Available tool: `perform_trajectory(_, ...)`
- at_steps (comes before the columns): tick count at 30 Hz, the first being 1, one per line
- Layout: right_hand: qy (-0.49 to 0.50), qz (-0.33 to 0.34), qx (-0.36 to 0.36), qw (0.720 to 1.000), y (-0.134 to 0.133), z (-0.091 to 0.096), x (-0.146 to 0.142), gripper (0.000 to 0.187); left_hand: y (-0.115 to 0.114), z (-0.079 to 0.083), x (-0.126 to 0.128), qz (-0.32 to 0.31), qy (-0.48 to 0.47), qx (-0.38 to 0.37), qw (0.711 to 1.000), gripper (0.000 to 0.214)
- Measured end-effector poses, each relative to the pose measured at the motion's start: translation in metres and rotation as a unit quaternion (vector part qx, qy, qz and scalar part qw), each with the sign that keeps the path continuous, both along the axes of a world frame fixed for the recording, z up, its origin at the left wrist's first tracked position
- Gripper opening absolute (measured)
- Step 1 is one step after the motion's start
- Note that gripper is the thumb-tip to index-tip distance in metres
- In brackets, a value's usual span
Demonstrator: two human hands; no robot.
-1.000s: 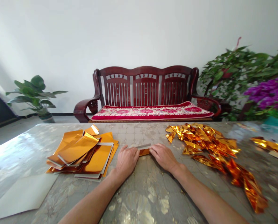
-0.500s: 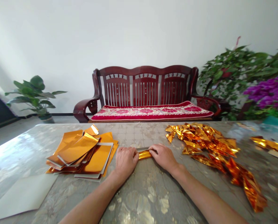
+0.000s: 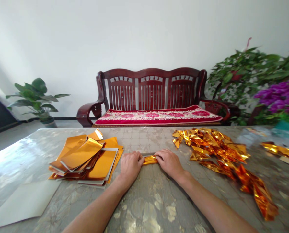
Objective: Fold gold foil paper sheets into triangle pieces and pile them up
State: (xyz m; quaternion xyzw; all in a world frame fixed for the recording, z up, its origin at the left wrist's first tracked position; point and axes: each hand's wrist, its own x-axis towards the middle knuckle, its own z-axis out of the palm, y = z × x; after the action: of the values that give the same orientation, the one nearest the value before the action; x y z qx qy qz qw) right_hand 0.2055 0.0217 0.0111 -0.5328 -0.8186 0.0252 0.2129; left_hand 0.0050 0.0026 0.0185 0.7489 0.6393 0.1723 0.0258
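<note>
A narrow rolled or folded strip of gold foil paper (image 3: 149,160) lies low over the table between my two hands. My left hand (image 3: 131,164) is closed on its left end, the thumb along the near side. On the right end, my right hand (image 3: 169,162) pinches it with thumb and fingers. Both ends of the strip are hidden inside the hands. To the left is a loose stack of flat gold foil sheets (image 3: 86,158) with pale undersides. A heap of folded gold foil pieces (image 3: 213,145) spreads over the right side.
A pale sheet (image 3: 23,202) lies at the table's (image 3: 144,200) front left. Clear plastic wrapping (image 3: 253,134) and another gold foil piece (image 3: 279,149) are at the far right. Behind the table stands a wooden bench (image 3: 151,90), with potted plants (image 3: 39,100) on both sides.
The strip between my hands looks more creased and slightly narrower than before. My hands have barely moved.
</note>
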Motion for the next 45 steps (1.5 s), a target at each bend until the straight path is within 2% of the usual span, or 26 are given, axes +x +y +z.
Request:
perform_trajectory(15, -0.029, -0.01, 0.003, 1.0, 0.0003, -0.0007, 0.0002, 0.025, 0.0031, -0.0046, 0.0003, 0.016, 0.035, 0.001, 0.999, 0.027)
perform_trajectory(33, -0.025, -0.011, 0.006, 1.0, 0.0017, -0.0032, 0.0, 0.023, 0.0024, -0.0015, 0.0001, 0.02, 0.04, -0.01, 0.999, 0.022)
perform_trajectory(38, -0.028, -0.015, 0.005, 0.999, 0.0013, -0.003, -0.0001, 0.022, 0.0004, 0.0005, 0.0005, 0.029, 0.037, 0.03, 0.998, 0.017)
perform_trajectory(43, -0.026, -0.011, 0.005, 1.0, 0.0014, -0.0032, 0.0002, 0.022, 0.0022, -0.0037, 0.0002, -0.039, 0.025, 0.05, 0.998, 0.007)
perform_trajectory(45, -0.026, -0.009, 0.004, 1.0, 0.0015, -0.0033, 0.0002, 0.023, 0.0035, -0.0064, 0.0, -0.073, 0.018, 0.034, 0.997, 0.015)
